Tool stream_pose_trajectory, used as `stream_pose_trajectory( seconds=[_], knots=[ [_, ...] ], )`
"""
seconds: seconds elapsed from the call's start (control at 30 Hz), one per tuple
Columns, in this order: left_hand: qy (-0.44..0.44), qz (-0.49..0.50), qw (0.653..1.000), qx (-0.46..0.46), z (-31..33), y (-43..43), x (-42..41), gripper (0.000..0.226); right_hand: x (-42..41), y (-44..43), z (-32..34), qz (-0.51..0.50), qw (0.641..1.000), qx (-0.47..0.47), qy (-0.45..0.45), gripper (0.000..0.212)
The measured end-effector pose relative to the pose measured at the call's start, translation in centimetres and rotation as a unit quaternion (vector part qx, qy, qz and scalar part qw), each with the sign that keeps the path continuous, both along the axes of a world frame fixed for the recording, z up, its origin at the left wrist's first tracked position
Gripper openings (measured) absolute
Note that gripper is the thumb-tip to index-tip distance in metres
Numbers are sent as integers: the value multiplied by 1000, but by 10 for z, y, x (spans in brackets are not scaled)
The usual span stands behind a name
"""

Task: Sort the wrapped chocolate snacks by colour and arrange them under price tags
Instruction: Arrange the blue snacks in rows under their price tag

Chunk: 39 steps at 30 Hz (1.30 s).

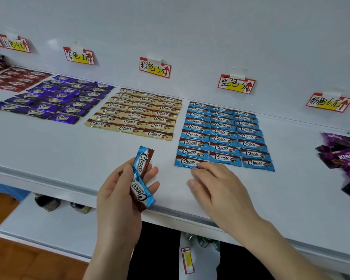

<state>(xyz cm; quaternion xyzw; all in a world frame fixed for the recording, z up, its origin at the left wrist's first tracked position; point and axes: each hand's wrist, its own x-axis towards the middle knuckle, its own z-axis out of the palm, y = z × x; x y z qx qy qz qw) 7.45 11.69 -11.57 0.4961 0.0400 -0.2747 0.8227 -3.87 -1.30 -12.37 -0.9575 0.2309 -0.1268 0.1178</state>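
Squaring first: your loosely spread right hand (pixel 216 184) seems to touch the front-left blue snack (pixel 187 161); align it before laying the spare snacks (pixel 141 178) your left hand (pixel 117 201) grips.

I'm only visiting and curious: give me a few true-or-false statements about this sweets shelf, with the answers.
1. The left hand holds two blue-wrapped snacks. True.
2. The right hand lifts a gold snack. False: it touches the nearest corner snack of the blue block.
3. The gold block lies between the purple block and the blue block. True.
4. The KISS packs at the right lie in neat rows. False: they are heaped loosely.
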Motion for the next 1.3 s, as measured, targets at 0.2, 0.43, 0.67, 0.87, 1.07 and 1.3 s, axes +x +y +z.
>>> stream_pose_trajectory(
  seconds=[0.2, 0.43, 0.67, 0.87, 1.07, 1.3],
  knots=[
    [-1, -2, 1000, -5, 0, 1, 0, 21, -1, 0, 1, 1, 1000, 4, -8, 41],
    [3, 2, 1000, -6, 0, 0, 0, 21, -2, 0, -1, 10, 1000, 1, -26, 39],
    [-1, -2, 999, -37, 1, -6, -9, 23, -5, 3, 1, -15, 984, 39, -171, 26],
    [-20, -39, 993, -113, 14, -25, -34, 28, -10, 23, 20, 9, 913, 362, -189, 9],
    [-34, -71, 987, -140, 25, -35, -49, 38, -18, 21, 36, -6, 857, 455, -241, 18],
    [2, -105, 984, -142, 22, -40, -55, 29, -37, 3, 40, -18, 832, 506, -228, 11]
  ],
)
